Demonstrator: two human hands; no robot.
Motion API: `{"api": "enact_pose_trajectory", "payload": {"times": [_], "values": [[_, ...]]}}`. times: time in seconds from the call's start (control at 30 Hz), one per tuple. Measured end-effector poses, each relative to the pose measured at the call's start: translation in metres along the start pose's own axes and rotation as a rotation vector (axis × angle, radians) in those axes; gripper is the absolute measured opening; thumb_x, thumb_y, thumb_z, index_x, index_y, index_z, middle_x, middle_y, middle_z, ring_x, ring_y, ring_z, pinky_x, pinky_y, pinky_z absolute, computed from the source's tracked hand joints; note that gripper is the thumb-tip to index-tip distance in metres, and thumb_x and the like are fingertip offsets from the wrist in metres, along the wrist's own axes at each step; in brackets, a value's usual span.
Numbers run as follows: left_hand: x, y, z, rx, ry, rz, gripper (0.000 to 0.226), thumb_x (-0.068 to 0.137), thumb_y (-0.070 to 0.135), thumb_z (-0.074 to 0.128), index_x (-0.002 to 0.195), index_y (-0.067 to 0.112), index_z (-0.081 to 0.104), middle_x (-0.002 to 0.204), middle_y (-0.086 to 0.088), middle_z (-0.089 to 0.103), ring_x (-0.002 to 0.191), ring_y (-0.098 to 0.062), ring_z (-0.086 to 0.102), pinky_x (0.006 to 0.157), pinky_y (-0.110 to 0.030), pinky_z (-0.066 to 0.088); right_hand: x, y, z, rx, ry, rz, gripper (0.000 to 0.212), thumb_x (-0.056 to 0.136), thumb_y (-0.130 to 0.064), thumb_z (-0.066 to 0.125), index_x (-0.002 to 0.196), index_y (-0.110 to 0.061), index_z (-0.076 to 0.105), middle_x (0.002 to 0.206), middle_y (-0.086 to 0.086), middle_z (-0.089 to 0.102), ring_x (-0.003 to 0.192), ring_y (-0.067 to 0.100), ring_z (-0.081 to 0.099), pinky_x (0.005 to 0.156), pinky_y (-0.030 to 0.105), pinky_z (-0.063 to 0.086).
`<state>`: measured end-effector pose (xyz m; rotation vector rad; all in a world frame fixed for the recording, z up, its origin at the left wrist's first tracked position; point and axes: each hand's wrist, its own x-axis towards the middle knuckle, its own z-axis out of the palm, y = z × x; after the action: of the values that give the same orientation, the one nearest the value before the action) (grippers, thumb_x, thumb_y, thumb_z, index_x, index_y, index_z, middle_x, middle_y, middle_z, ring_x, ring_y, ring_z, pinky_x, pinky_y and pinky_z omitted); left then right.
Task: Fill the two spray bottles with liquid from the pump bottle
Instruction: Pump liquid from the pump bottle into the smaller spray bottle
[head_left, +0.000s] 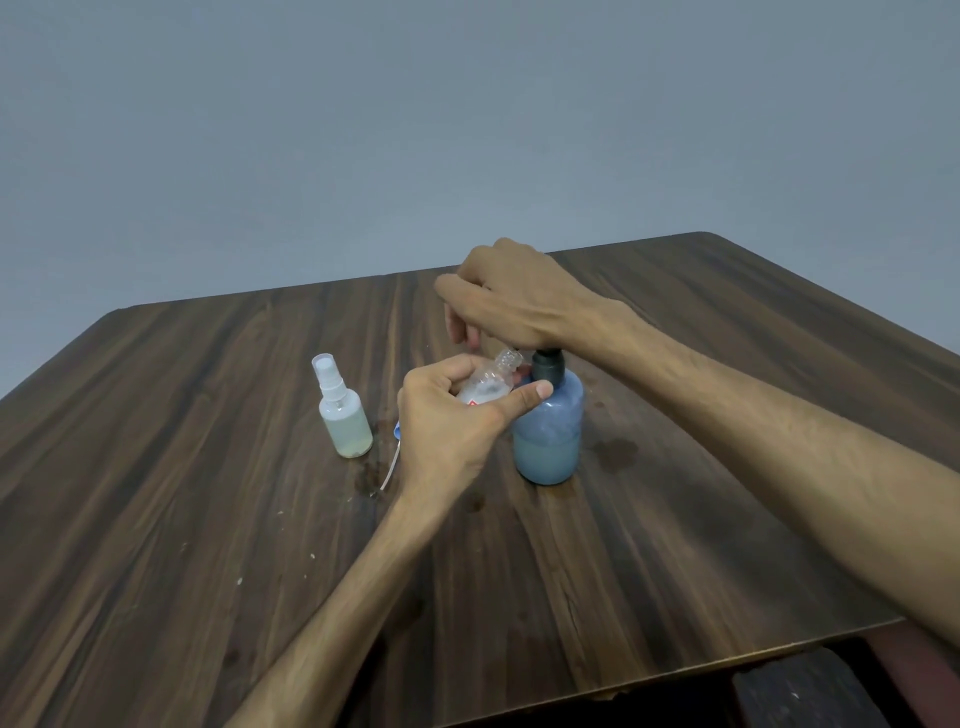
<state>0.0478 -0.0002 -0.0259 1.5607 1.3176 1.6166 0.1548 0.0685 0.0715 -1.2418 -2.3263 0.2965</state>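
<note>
1. Nearest the camera, the person's left hand (452, 415) grips a small clear spray bottle (485, 387), tilted with its open threaded neck pointing up and right toward the pump. The fingers curl round its body and the thumb stretches out to touch the pump bottle's shoulder.
2. Just left of that hand, a loose sprayer head with its dip tube (390, 467) lies on the wooden table (208, 519), partly hidden by the wrist; wet patches show nearby.
3. The blue pump bottle (548, 436) stands upright just right of the held bottle, about half full.
4. Above it, the right hand (511, 301) rests on the pump top, fingers curled downward; whether they pinch the nozzle cannot be told.
5. Farther left, the second spray bottle (343, 415) stands capped and partly filled, so the step in hand seems to be filling the uncapped one.
6. The next move probably calls for keeping the neck under the spout and pressing steadily.
</note>
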Motion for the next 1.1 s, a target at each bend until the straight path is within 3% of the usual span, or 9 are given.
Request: {"api": "enact_pose_trajectory", "payload": {"times": [0.1, 0.23, 0.4, 0.53, 0.7, 0.83, 0.97, 1.1], "values": [[0.000, 0.000, -0.001, -0.020, -0.009, 0.005, 0.023, 0.069, 0.023, 0.101, 0.072, 0.018, 0.078, 0.069, -0.001, 0.076, 0.065, -0.015, 0.069, 0.062, -0.036, 0.056, 0.003, 0.000, -0.004, 0.047, 0.062, -0.008, 0.050, 0.092, -0.039, 0.038, 0.065, -0.019, 0.075, 0.064, -0.007, 0.076, 0.053, 0.010, 0.062, 0.065, 0.029, 0.047], [0.000, -0.001, -0.001, -0.010, -0.003, 0.005, 0.027, 0.069, 0.023, 0.101, 0.073, 0.010, 0.077, 0.070, -0.007, 0.076, 0.066, -0.019, 0.068, 0.064, -0.045, 0.058, 0.001, 0.000, 0.001, -0.037, -0.080, 0.036, 0.052, 0.097, -0.039, 0.039, 0.068, -0.018, 0.077, 0.070, -0.006, 0.078, 0.054, 0.010, 0.055, 0.061, 0.029, 0.041], [0.001, -0.001, -0.001, -0.023, -0.021, 0.014, 0.026, 0.070, 0.023, 0.100, 0.071, 0.014, 0.076, 0.064, -0.003, 0.072, 0.060, -0.010, 0.061, 0.058, -0.033, 0.051, 0.004, 0.002, -0.005, 0.010, 0.039, 0.009, 0.053, 0.094, -0.039, 0.036, 0.067, -0.017, 0.076, 0.067, -0.007, 0.077, 0.054, 0.010, 0.063, 0.064, 0.028, 0.044], [0.001, -0.004, 0.000, 0.000, -0.004, 0.024, 0.030, 0.070, 0.025, 0.101, 0.076, 0.006, 0.078, 0.073, -0.011, 0.076, 0.073, -0.034, 0.072, 0.067, -0.051, 0.061, 0.002, 0.003, 0.002, -0.029, -0.060, 0.032, 0.053, 0.097, -0.038, 0.037, 0.068, -0.019, 0.076, 0.070, -0.006, 0.078, 0.056, 0.008, 0.058, 0.063, 0.028, 0.041], [0.001, -0.002, -0.001, -0.012, -0.020, 0.012, 0.024, 0.069, 0.024, 0.100, 0.072, 0.016, 0.078, 0.066, 0.002, 0.074, 0.063, -0.012, 0.066, 0.061, -0.041, 0.057, 0.004, 0.002, -0.004, 0.013, 0.021, 0.011, 0.054, 0.094, -0.040, 0.034, 0.069, -0.019, 0.076, 0.069, -0.007, 0.077, 0.053, 0.007, 0.059, 0.065, 0.029, 0.043], [0.001, -0.004, -0.001, 0.001, -0.002, 0.010, 0.027, 0.069, 0.026, 0.101, 0.076, 0.011, 0.079, 0.071, -0.002, 0.077, 0.072, -0.027, 0.074, 0.066, -0.050, 0.061, 0.002, 0.002, 0.003, -0.036, -0.039, 0.009, 0.055, 0.092, -0.042, 0.033, 0.068, -0.019, 0.076, 0.069, -0.008, 0.078, 0.056, 0.009, 0.056, 0.063, 0.029, 0.041], [0.000, -0.001, -0.001, -0.020, -0.020, -0.003, 0.024, 0.070, 0.023, 0.100, 0.072, 0.017, 0.077, 0.064, 0.005, 0.073, 0.062, -0.007, 0.064, 0.058, -0.033, 0.053, 0.006, 0.001, -0.006, 0.006, 0.011, -0.003, 0.054, 0.091, -0.042, 0.032, 0.069, -0.019, 0.076, 0.069, -0.008, 0.077, 0.059, 0.012, 0.065, 0.067, 0.030, 0.044], [0.001, -0.001, -0.002, -0.002, -0.004, -0.001, 0.026, 0.069, 0.025, 0.100, 0.077, 0.012, 0.079, 0.072, 0.000, 0.078, 0.071, -0.019, 0.074, 0.067, -0.046, 0.062, 0.003, 0.001, 0.004, -0.040, -0.053, -0.001, 0.055, 0.090, -0.044, 0.032, 0.070, -0.019, 0.076, 0.069, -0.007, 0.078, 0.066, 0.016, 0.066, 0.067, 0.033, 0.047]]}}
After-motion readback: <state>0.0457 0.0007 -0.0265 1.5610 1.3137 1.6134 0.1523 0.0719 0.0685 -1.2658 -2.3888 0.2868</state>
